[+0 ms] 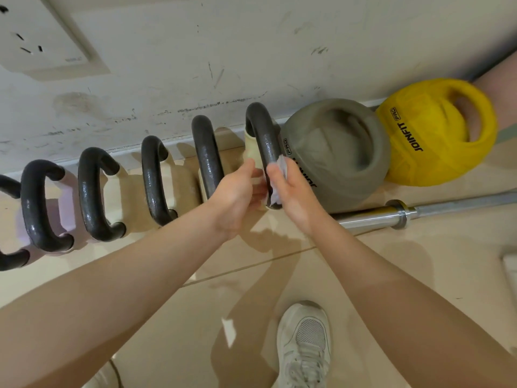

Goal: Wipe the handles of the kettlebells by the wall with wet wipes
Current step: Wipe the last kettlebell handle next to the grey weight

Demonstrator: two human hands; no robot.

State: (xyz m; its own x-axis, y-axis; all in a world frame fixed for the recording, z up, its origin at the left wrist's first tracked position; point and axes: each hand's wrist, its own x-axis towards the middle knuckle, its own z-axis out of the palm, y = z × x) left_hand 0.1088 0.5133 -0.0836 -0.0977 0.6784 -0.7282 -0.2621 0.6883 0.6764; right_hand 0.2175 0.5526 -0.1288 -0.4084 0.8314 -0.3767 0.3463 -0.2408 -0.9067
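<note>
A row of kettlebells with dark metal handles stands along the wall. The rightmost dark handle (pixel 261 138) rises from a cream kettlebell. My right hand (pixel 291 189) presses a white wet wipe (pixel 279 177) against the lower front part of this handle. My left hand (pixel 237 197) rests on the cream body just left of the same handle, fingers curled around it. The neighbouring handle (pixel 207 155) stands to the left, with several more handles further left, the nearest of them (pixel 152 177) over a cream body.
A grey soft kettlebell (pixel 335 152) and a yellow one (pixel 436 130) sit to the right by the wall. A steel barbell (pixel 405 212) lies on the tiled floor in front of them. My white shoe (pixel 305 345) is below. A wall socket (pixel 42 37) is at upper left.
</note>
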